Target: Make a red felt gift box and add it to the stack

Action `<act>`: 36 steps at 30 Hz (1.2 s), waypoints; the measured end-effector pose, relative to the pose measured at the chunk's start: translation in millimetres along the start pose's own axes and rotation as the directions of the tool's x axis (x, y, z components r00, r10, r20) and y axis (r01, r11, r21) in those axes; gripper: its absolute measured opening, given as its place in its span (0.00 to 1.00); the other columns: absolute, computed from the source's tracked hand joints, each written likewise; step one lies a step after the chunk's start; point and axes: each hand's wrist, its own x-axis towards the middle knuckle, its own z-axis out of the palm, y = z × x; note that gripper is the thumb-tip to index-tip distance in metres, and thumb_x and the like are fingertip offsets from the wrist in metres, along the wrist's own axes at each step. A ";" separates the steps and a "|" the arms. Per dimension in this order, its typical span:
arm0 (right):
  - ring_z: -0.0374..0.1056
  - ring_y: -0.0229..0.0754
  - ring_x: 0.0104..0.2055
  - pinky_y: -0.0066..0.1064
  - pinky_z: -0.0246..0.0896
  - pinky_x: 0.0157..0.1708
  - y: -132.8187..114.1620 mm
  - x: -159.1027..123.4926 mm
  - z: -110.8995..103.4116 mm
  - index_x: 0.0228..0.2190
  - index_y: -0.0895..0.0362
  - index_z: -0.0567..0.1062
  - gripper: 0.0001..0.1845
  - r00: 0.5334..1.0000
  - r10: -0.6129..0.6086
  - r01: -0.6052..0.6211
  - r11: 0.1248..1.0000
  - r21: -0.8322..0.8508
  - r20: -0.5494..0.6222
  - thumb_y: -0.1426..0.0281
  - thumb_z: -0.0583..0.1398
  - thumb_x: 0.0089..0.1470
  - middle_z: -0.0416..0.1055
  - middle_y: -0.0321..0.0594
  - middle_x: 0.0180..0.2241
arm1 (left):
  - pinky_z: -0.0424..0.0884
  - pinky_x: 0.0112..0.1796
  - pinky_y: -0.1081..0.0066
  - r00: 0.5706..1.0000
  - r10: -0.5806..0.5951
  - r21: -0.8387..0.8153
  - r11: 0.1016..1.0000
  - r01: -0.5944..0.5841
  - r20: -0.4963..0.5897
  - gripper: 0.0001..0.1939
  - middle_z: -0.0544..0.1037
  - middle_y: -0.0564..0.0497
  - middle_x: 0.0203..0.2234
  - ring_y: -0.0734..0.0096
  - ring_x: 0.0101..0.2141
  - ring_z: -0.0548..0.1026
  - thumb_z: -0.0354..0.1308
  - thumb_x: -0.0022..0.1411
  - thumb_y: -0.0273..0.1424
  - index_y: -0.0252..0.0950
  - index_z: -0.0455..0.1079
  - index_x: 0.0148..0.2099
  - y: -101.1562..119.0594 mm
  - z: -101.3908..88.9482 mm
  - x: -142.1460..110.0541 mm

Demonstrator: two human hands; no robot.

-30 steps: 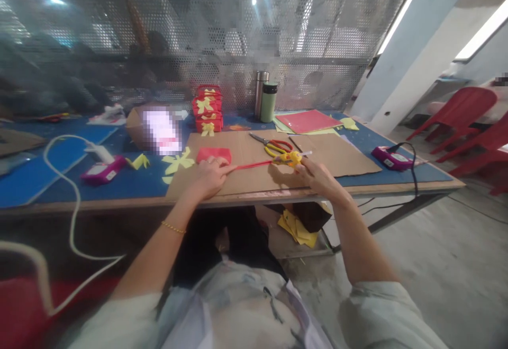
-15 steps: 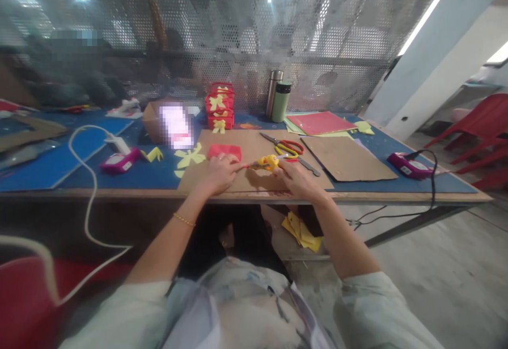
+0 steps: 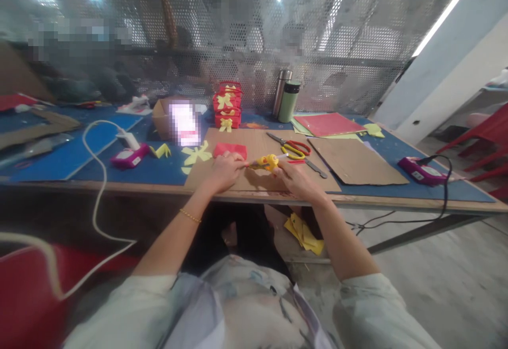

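Both my hands meet over a brown cardboard sheet (image 3: 254,138) at the table's front edge. My left hand (image 3: 223,172) is closed, pinching the end of a thin red strip (image 3: 248,165). My right hand (image 3: 297,180) is closed on a small yellow tool (image 3: 267,162) that sits on the strip between the two hands. A folded red piece (image 3: 230,150) lies just beyond my left hand. Scissors with red and yellow handles (image 3: 292,148) lie just beyond my right hand.
Also here: a second cardboard sheet (image 3: 355,161), pink glue guns (image 3: 129,157) (image 3: 421,171) with cables, stacked red baskets with yellow bows (image 3: 227,108), two flasks (image 3: 286,97), a red sheet (image 3: 327,124), yellow cut-outs (image 3: 196,154), a cardboard box (image 3: 164,118). A perforated screen stands behind.
My right hand has slid the yellow tool left along the red strip, so the hands are now close together. The camera has shifted, moving the scene to the right in view.
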 end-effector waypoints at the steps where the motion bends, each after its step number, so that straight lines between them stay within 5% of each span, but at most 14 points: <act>1: 0.69 0.46 0.34 0.32 0.58 0.34 -0.3 0.1 0.5 0.36 0.55 0.76 0.17 1.000 0.002 -0.002 1.000 -0.002 -0.001 0.61 0.51 0.67 0.77 0.42 0.32 | 0.65 0.50 0.56 1.000 0.000 -0.005 1.000 0.000 0.005 0.23 0.79 0.45 0.52 0.56 0.49 0.70 0.45 0.74 0.29 0.44 0.80 0.58 -0.7 0.4 0.3; 17: 0.68 0.47 0.34 0.33 0.56 0.34 0.8 -1.5 2.3 0.33 0.53 0.74 0.16 0.999 0.000 -0.001 1.000 -0.027 -0.041 0.61 0.51 0.67 0.75 0.43 0.31 | 0.65 0.50 0.57 0.999 -0.016 -0.033 0.999 0.017 0.032 0.25 0.78 0.45 0.52 0.57 0.47 0.70 0.43 0.75 0.27 0.47 0.79 0.60 -2.6 0.2 1.2; 25: 0.69 0.46 0.34 0.34 0.61 0.37 5.8 -27.0 -24.1 0.34 0.54 0.76 0.21 0.991 -0.017 0.014 1.000 -0.018 -0.135 0.57 0.49 0.69 0.75 0.43 0.31 | 0.65 0.50 0.55 1.000 -0.008 0.023 1.000 0.008 0.024 0.25 0.78 0.44 0.54 0.55 0.48 0.70 0.43 0.74 0.26 0.43 0.79 0.59 1.4 -0.4 0.9; 31: 0.68 0.48 0.33 0.36 0.60 0.36 57.6 -56.3 -62.2 0.34 0.54 0.75 0.23 0.916 0.078 -0.156 0.973 -0.171 -0.394 0.55 0.48 0.69 0.73 0.45 0.30 | 0.66 0.52 0.54 1.000 0.029 0.058 0.998 -0.029 0.011 0.24 0.78 0.43 0.54 0.54 0.50 0.71 0.45 0.73 0.26 0.42 0.78 0.59 -3.3 1.1 1.7; 36: 0.68 0.53 0.38 0.39 0.59 0.38 119.7 -73.1 -98.1 0.33 0.53 0.73 0.19 0.822 0.009 -0.295 0.862 -0.412 -0.569 0.58 0.49 0.67 0.74 0.49 0.33 | 0.70 0.50 0.53 0.998 0.056 0.083 0.995 -0.053 -0.036 0.24 0.80 0.41 0.51 0.51 0.50 0.72 0.46 0.71 0.25 0.42 0.79 0.58 -14.7 4.4 3.9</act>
